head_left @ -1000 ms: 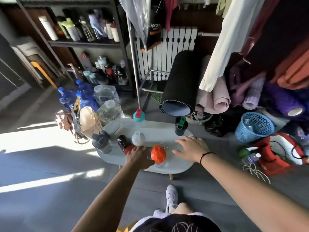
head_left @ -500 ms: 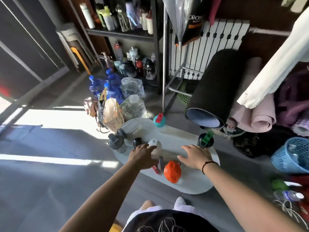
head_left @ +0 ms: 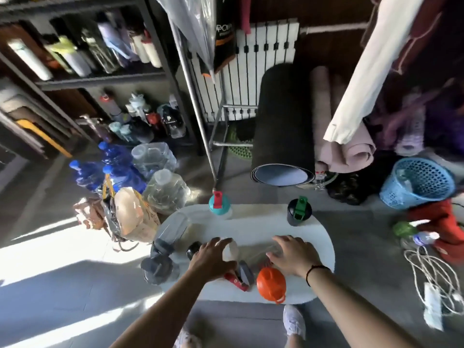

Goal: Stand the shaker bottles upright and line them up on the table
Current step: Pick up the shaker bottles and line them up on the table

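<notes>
My left hand (head_left: 213, 257) lies spread, fingers open, over a white-lidded clear shaker bottle (head_left: 232, 249) lying on the white oval table (head_left: 324, 237); I cannot tell whether my grip has closed on it. My right hand (head_left: 292, 252) rests flat and open on the clear body of a fallen orange-lidded shaker bottle (head_left: 271, 283), whose lid points toward me, just below that hand. Between my two hands, near my left wrist, lies a red and grey flip-cap lid (head_left: 239, 275). Just left of my left hand lies a small black-capped bottle (head_left: 193, 248). Further left, a clear shaker bottle with a dark grey lid (head_left: 168, 236) lies tilted at the table's edge, and a grey-lidded shaker bottle (head_left: 157, 266) sits beside it. Well beyond my hands two stand upright: a teal-lidded clear shaker bottle with a red flip cap (head_left: 219, 202) and a black shaker bottle with a green flip cap (head_left: 298, 212). The clear bodies look empty. That makes two upright and at least four lying or tilted. Far right of my right hand, a blue perforated plastic basket (head_left: 418, 183) on the floor holds something pale I cannot make out.
</notes>
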